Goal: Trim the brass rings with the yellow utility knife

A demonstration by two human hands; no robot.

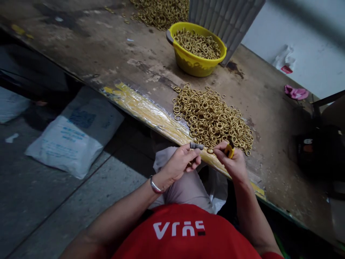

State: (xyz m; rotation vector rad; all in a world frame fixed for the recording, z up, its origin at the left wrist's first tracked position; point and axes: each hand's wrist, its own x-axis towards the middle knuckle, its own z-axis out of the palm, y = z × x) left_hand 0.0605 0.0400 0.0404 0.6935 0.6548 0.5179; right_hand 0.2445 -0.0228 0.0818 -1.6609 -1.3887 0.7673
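Observation:
Over the table's front edge, my right hand (pixel 233 160) pinches a brass-coloured ring (pixel 210 150) between thumb and finger. The same hand is closed around a yellow tool (pixel 230 150); its kind is unclear. Facing it, my left hand (pixel 184 160) has its fingers curled and closed. A grey, wrapped-looking piece (pixel 196 145) sits at its index finger, close to the ring; I cannot tell whether it covers the finger or is held. Something brass-coloured shows faintly under the left fingers. Just beyond both hands lies a heap of brass-coloured rings (pixel 215 117).
Behind the heap stands a yellow basin (pixel 198 66) full of rings, beside a grey ribbed panel (pixel 221 21). Another ring pile (pixel 161 14) lies farther back. A pink cloth (pixel 295 92) is at the right. White sacks (pixel 72 133) rest on the floor at left.

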